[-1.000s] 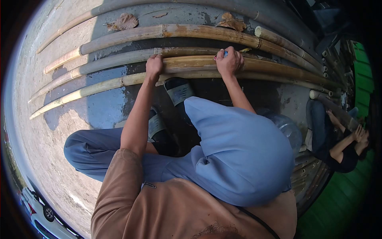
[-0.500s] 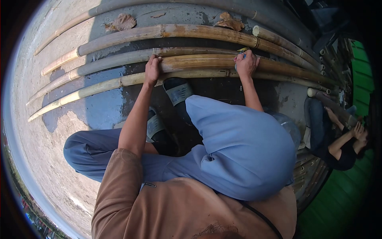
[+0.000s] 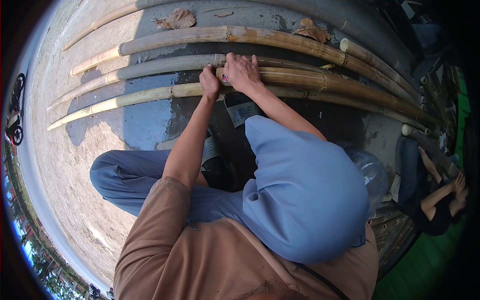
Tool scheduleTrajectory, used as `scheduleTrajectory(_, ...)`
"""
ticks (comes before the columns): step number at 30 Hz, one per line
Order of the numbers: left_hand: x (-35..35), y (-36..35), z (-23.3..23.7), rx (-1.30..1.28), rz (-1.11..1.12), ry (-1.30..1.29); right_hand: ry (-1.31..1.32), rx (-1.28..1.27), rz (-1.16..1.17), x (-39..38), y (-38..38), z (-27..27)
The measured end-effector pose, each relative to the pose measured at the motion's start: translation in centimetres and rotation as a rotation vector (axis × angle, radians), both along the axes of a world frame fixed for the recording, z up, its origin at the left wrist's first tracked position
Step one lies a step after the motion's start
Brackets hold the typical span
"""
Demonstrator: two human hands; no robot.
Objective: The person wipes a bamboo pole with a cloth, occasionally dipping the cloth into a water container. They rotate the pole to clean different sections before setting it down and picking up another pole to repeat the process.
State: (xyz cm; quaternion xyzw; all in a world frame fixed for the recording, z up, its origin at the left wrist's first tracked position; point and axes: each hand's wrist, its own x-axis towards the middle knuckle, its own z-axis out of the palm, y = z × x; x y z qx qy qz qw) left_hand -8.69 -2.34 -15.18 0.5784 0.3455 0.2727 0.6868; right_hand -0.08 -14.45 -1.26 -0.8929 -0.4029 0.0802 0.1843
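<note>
A thick brown bamboo pole lies crosswise in front of my feet, among thinner poles. My left hand is closed at its left cut end. Just beside it, my right hand bends over the top of the same pole, fingers curled. A small red, white and blue thing shows under the right fingers; its kind is too small to tell. Behind the thick pole runs a greyer bamboo pole, and a pale bamboo pole lies on the near side.
Another long bamboo pole and a shorter bamboo piece lie farther off. Dry leaves and a small yellow thing are beyond the thick pole. A clear plastic bottle stands by my knee. Another person sits at right.
My right hand has moved left along the thick pole, from well along it to its left end beside my left hand. The left hand stays at that end. The view has shifted slightly.
</note>
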Motion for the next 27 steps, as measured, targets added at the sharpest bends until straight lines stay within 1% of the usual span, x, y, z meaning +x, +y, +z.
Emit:
scheduleTrajectory(1,0.1,0.1,-1.0,0.114,0.01,0.054,0.07,-0.037,-0.073,1.4,-1.3,0.2)
scheduleTrajectory(2,0.5,0.0,-1.5,0.168,0.054,0.057,0.173,-0.119,-0.155,3.0,-2.8,0.8)
scheduleTrajectory(3,0.5,-0.4,-1.2,0.22,0.094,0.066,0.203,-0.176,-0.262,4.6,-3.9,1.0)
scheduleTrajectory(4,0.3,-0.6,-0.8,0.221,0.082,0.061,0.21,-0.216,-0.307,5.8,-5.1,1.3)
scheduleTrajectory(5,-0.1,-1.0,1.2,0.222,0.065,0.056,0.183,-0.24,-0.259,5.6,-4.9,1.3)
scheduleTrajectory(7,-0.1,-1.9,3.3,0.2,0.044,0.03,0.122,-0.281,-0.183,5.0,-3.4,1.3)
scheduleTrajectory(9,-0.2,-1.9,4.0,0.145,0.032,0.005,0.106,-0.205,-0.006,2.1,-0.1,1.0)
scheduleTrajectory(10,-0.4,-0.9,1.7,0.128,-0.023,0.011,0.124,-0.087,0.05,0.3,2.2,0.1)
scheduleTrajectory(11,-0.1,-0.8,-0.9,0.154,0.02,-0.047,0.143,0.029,0.112,-1.1,3.2,-0.6)
scheduleTrajectory(13,-0.7,0.0,0.3,0.068,-0.034,0.015,0.142,0.12,0.044,-0.9,1.2,0.0)
scheduleTrajectory(14,-0.8,-0.1,0.8,0.116,-0.044,0.094,0.143,0.168,0.006,-0.7,0.1,0.4)
scheduleTrajectory(15,-0.7,0.0,1.0,0.166,-0.05,0.169,-0.037,0.286,-0.045,0.0,-1.8,-1.2)
scheduleTrajectory(16,0.0,0.2,1.7,0.217,-0.048,0.233,-0.101,0.299,-0.104,1.0,-4.4,-1.3)
scheduleTrajectory(17,0.6,0.6,2.4,0.205,-0.1,0.312,-0.113,0.293,-0.157,2.6,-7.9,-1.1)
scheduleTrajectory(18,1.1,0.9,4.0,0.189,-0.147,0.393,-0.176,0.329,-0.267,4.6,-11.4,-1.9)
scheduleTrajectory(19,1.1,1.0,4.8,0.169,-0.194,0.478,-0.212,0.299,-0.35,6.9,-15.4,-2.1)
scheduleTrajectory(21,0.4,1.0,4.1,0.105,-0.279,0.365,-0.248,0.219,-0.464,11.2,-22.7,-1.9)
scheduleTrajectory(22,0.3,1.1,3.9,0.079,-0.326,0.306,-0.369,0.255,-0.479,12.5,-24.7,-2.6)
scheduleTrajectory(25,0.4,-0.7,5.8,0.146,-0.418,0.144,-0.379,0.289,-0.509,12.9,-24.9,-3.7)
scheduleTrajectory(27,0.2,-0.9,7.6,0.214,-0.456,0.288,-0.401,0.239,-0.59,12.8,-24.0,-4.1)
